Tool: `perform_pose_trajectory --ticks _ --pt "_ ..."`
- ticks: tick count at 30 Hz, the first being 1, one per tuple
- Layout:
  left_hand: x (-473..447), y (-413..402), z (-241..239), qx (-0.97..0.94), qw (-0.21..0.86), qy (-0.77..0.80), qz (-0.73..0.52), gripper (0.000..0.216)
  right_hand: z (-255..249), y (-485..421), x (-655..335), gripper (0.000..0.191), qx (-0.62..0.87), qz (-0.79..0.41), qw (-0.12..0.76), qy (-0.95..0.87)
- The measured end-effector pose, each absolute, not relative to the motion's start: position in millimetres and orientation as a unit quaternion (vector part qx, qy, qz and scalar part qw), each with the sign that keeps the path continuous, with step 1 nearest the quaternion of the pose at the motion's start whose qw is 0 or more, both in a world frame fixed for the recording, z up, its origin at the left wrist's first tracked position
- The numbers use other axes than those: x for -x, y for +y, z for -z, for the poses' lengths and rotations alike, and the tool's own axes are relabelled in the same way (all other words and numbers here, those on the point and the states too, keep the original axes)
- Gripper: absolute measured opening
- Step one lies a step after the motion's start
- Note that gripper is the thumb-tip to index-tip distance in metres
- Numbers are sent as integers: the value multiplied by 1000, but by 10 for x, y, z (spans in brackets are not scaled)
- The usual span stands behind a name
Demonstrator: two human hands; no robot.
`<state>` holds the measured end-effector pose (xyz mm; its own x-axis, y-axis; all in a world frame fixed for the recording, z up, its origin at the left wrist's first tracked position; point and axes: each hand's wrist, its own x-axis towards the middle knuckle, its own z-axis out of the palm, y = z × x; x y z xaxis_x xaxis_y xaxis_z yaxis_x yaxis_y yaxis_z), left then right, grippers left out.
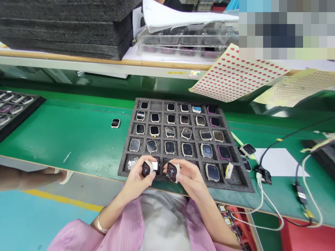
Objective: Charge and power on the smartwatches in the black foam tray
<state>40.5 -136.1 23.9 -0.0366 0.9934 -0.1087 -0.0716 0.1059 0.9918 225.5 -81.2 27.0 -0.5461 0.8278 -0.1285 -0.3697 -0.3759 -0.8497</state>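
My left hand (138, 179) is closed on a small smartwatch body (146, 168) with a pale case and dark screen. My right hand (187, 176) is closed on a second smartwatch body (172, 172), screen facing me. Both hands hover over the near edge of a grey foam tray (161, 103) whose square pockets hold several watch bodies, with cream, purple and blue cases. One watch body (229, 170) stands on edge in a near-right pocket.
A loose watch body (115, 123) lies on the green bench left of the tray. Charging cables (264, 195) and watch bodies lie to the right beside white paper. Another foam tray (34, 104) sits far left. Red-dot sticker sheets (235, 75), stacked foam (65, 28) and clear trays stand behind.
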Motion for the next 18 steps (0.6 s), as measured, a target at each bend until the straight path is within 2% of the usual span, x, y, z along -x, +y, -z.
perform_pose_trajectory --ticks 18 --pt "-400 -1350 -221 -436 524 526 -509 29 -278 -813 -2271 36 298 -769 382 -417"
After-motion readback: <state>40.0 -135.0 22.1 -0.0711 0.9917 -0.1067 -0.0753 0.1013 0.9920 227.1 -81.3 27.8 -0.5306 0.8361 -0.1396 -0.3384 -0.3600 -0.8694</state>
